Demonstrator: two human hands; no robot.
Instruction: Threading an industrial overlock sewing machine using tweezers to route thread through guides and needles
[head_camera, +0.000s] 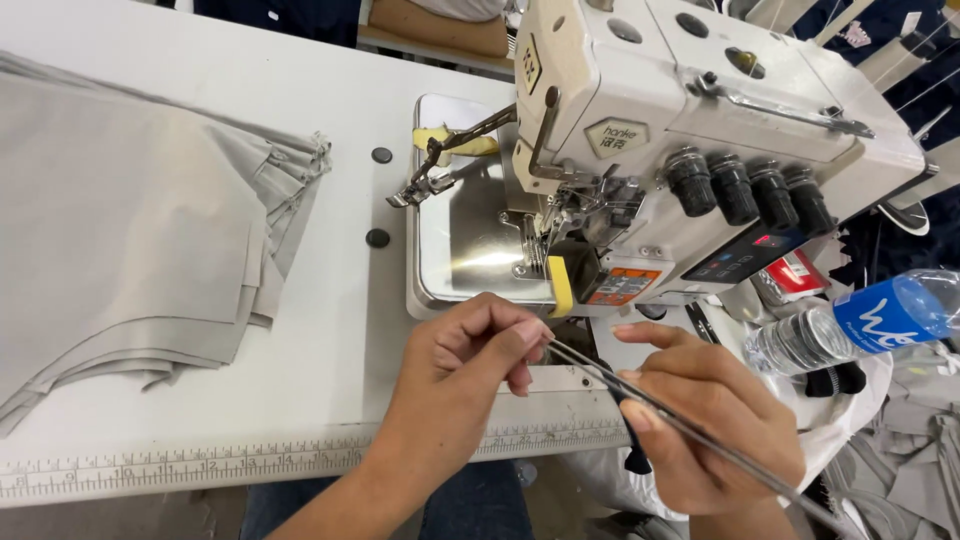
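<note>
My right hand holds a pair of long metal tweezers, which run from the lower right up toward the left. My left hand pinches its fingertips at the tweezers' tip, just in front of the white overlock sewing machine. If a thread is between the fingers, it is too fine to see. The machine's presser foot and needle area sit over a shiny metal plate right above my hands.
A stack of grey fabric pieces lies on the white table at left. A ruler strip runs along the table's front edge. At right, a plastic water bottle rests over a white bag. Another person's arm is at the top.
</note>
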